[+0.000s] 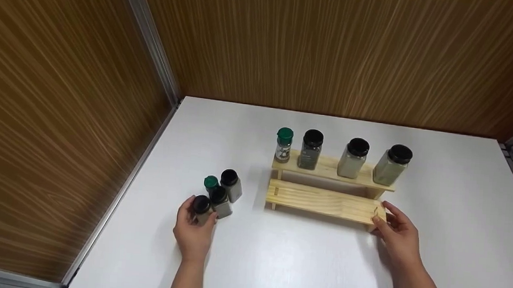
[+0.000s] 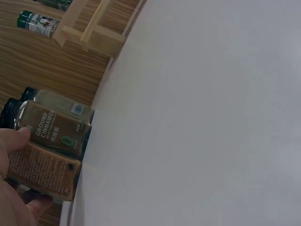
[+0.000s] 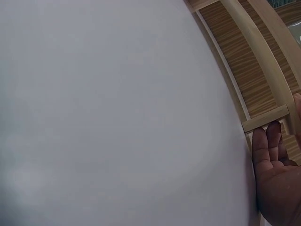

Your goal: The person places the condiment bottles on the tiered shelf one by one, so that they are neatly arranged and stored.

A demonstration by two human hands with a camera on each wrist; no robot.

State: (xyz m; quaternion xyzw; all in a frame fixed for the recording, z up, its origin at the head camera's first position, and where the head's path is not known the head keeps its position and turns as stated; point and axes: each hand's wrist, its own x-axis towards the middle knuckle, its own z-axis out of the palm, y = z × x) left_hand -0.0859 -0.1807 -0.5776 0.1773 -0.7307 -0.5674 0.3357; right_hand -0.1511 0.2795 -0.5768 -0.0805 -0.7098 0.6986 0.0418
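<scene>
My left hand (image 1: 193,241) curls round a square, black-capped spice jar (image 1: 202,205), thumb on one side and fingers on the other. In the left wrist view its brown label reads ground cinnamon (image 2: 49,129). Close beside it stand two more black-capped jars, one nearer (image 1: 222,208) and one farther (image 1: 233,188), and a green-capped jar (image 1: 211,182), partly hidden. My right hand (image 1: 399,240) grips the right end of a two-step wooden rack (image 1: 320,202), thumb on the lower step. The right wrist view shows fingers (image 3: 261,146) against the rack's end support.
On the rack's upper step stand a small green-capped bottle (image 1: 283,148) and several black-capped jars, one of them dark (image 1: 310,154). The lower step is bare. The white table (image 1: 275,263) meets wood-grain panels (image 1: 299,52) at the back and left.
</scene>
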